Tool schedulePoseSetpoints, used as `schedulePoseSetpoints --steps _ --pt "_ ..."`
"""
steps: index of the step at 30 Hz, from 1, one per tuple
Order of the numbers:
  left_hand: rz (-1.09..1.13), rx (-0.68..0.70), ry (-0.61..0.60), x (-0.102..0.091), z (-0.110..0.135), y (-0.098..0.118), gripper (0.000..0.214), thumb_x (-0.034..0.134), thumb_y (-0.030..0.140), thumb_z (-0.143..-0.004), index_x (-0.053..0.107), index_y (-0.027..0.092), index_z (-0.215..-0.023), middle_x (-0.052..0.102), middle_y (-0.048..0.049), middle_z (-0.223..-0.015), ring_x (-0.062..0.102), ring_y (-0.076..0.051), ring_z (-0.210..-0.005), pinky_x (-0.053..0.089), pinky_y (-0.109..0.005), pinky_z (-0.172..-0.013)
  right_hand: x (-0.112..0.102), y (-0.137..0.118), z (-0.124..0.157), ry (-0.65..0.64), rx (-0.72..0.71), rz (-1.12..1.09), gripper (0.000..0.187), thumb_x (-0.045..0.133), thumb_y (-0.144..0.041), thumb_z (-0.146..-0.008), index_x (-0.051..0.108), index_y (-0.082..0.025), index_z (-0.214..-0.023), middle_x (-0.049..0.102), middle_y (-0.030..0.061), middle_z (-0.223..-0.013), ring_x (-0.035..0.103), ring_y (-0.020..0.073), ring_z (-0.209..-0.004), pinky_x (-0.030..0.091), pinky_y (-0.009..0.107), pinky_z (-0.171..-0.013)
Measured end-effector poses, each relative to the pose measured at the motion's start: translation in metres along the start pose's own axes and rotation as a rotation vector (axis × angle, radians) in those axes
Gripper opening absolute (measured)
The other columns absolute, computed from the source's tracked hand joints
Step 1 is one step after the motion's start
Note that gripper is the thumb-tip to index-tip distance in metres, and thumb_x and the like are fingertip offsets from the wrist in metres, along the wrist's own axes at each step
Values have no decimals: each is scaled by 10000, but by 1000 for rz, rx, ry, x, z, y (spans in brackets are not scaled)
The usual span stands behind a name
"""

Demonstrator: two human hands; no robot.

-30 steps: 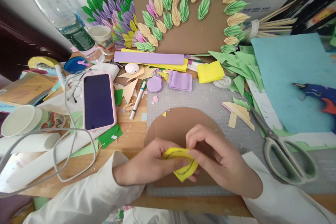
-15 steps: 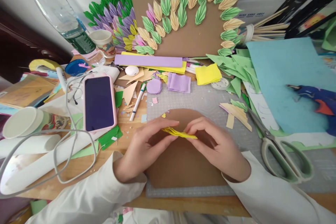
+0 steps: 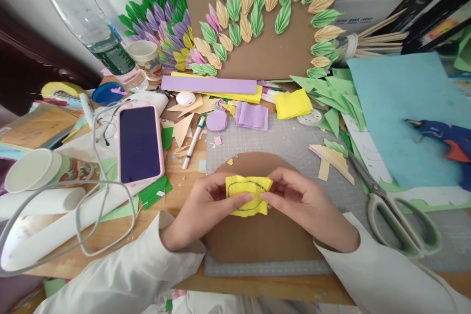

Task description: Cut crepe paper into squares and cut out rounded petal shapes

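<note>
A small stack of yellow crepe paper (image 3: 241, 184) with a dark oval outline drawn on it faces me, raised above a brown board (image 3: 265, 243). My left hand (image 3: 206, 206) pinches its left side, thumb across the front. On the right side, my right hand (image 3: 305, 201) grips it between thumb and fingers. The fingers behind the paper are partly hidden. Beneath the brown board lies a grey cutting mat (image 3: 294, 142). Farther back on the mat are purple paper squares (image 3: 252, 116), a purple rounded paper piece (image 3: 217, 120) and another yellow paper stack (image 3: 293, 104).
Scissors (image 3: 390, 206) lie to the right, near a blue glue gun (image 3: 437, 132) on blue paper (image 3: 397, 103). At left are a phone (image 3: 141, 144), a white cable (image 3: 79, 221), a cup (image 3: 33, 171) and a bottle (image 3: 106, 49). A leaf-decorated brown panel (image 3: 253, 56) stands behind.
The yellow paper was seen nearly edge-on; now its outlined face is tilted up toward me. Both hands have kept hold of it and shifted their fingers slightly.
</note>
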State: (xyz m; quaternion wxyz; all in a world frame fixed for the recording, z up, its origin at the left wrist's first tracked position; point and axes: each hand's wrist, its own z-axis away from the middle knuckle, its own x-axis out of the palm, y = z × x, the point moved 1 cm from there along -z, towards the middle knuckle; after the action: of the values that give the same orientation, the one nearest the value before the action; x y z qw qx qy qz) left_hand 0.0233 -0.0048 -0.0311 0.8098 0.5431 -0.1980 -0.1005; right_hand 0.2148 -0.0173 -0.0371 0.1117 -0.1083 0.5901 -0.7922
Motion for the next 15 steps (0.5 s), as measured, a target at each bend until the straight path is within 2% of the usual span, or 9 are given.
schedulePoseSetpoints --steps 3,7,12,15 --pt "45 -83 -36 0 1 0 203 742 249 -799 719 179 -988 764 -25 -900 710 -145 -797 572 -220 -683 0 -3 1 -18 46 -80 135 663 -330 -851 575 -228 -848 612 -19 -795 616 127 -724 539 253 -675" --pt "79 -163 -70 1 1 2 203 757 278 -784 690 165 -939 738 -18 -830 685 -122 -695 511 -161 -513 0 -5 4 3 55 -23 179 655 -386 -855 578 -225 -846 583 -24 -765 574 118 -695 500 230 -614" --pt "93 -252 -302 4 3 5 252 644 365 -880 666 128 -961 723 -52 -803 654 -99 -586 518 -189 -531 -1 -8 5 2 19 1 162 655 -363 -855 579 -220 -838 581 -26 -758 577 112 -670 494 225 -602" --pt "55 -237 -300 2 3 3 244 622 354 -897 665 116 -927 715 -50 -744 634 -88 -546 487 -172 -496 -1 -8 4 -1 -15 -10 139 645 -337 -866 577 -221 -834 587 -23 -769 586 114 -680 506 230 -618"
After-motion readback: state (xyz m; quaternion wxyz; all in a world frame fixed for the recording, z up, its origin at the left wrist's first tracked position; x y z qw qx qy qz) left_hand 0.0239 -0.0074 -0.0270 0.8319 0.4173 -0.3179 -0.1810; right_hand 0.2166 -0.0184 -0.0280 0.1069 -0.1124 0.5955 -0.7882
